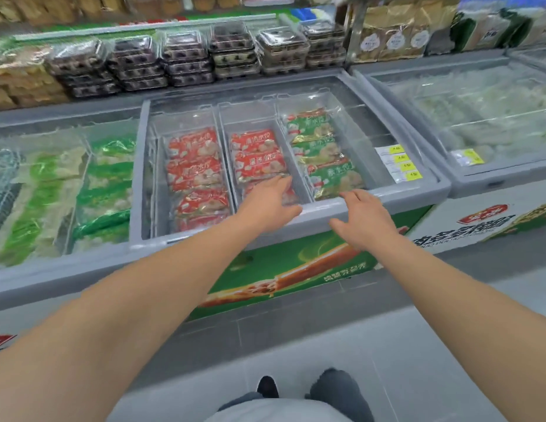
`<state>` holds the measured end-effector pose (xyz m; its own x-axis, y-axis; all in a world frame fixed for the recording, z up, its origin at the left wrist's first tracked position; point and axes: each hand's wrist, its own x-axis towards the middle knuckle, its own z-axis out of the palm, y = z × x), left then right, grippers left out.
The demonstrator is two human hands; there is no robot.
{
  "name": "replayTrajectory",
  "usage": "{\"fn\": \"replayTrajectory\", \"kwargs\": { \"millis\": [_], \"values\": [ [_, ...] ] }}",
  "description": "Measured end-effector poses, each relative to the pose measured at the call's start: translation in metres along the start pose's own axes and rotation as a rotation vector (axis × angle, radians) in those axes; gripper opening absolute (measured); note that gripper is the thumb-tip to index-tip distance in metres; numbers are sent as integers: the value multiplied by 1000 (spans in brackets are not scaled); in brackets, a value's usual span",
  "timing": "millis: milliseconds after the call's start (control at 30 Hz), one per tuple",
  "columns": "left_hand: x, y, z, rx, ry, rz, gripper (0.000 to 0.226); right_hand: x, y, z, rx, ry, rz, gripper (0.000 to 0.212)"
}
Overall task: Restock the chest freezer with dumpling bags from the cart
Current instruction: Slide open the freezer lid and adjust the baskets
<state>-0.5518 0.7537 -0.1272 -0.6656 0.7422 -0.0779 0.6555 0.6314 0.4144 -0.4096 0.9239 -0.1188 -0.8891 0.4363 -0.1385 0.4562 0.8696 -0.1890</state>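
Here both bare arms reach out over the front rim of the chest freezer [387, 194], whose sliding lid sits pushed left, leaving three compartments exposed. Left hand [270, 205] is flat, fingers straight and spread, over the near end of the middle compartment, on or just above the nearest of the red dumpling bags [258, 156]; contact can't be confirmed through the blur. Right hand [361, 219] hovers above the grey rim, fingers relaxed and slightly spread, holding nothing. Left compartment holds another column of red bags [195, 172], right one a column of green dumpling bags [322, 150] lying flat, overlapping. Yellow price labels [401, 164] stick on the glass at the right end. Stacked clear trays [186, 57] sit on the shelf behind the freezer. A second freezer [491, 175] stands just beside on the right. No cart in view.
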Motion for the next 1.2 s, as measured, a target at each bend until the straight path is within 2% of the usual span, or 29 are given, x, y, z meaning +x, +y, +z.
{"fn": "replayTrajectory", "kwargs": {
  "millis": [267, 600, 833, 1000, 1200],
  "values": [
    [152, 10, 34, 22, -82, -35, 84, 138, 83, 14, 64, -40, 21, 69],
    [322, 71, 79, 48, -157, -71, 78, 289, 215, 8, 204, -83, 63, 60],
    [405, 104, 108, 62, -203, -2, 76, 331, 278, 12, 200, 5, 162, 61],
    [455, 134, 126, 79, -226, 101, 77, 338, 307, 19, 232, 165, 204, 54],
    [497, 169, 137, 121, -226, 261, 72, 336, 332, 23, 350, 178, 283, 39]
  ]
}}
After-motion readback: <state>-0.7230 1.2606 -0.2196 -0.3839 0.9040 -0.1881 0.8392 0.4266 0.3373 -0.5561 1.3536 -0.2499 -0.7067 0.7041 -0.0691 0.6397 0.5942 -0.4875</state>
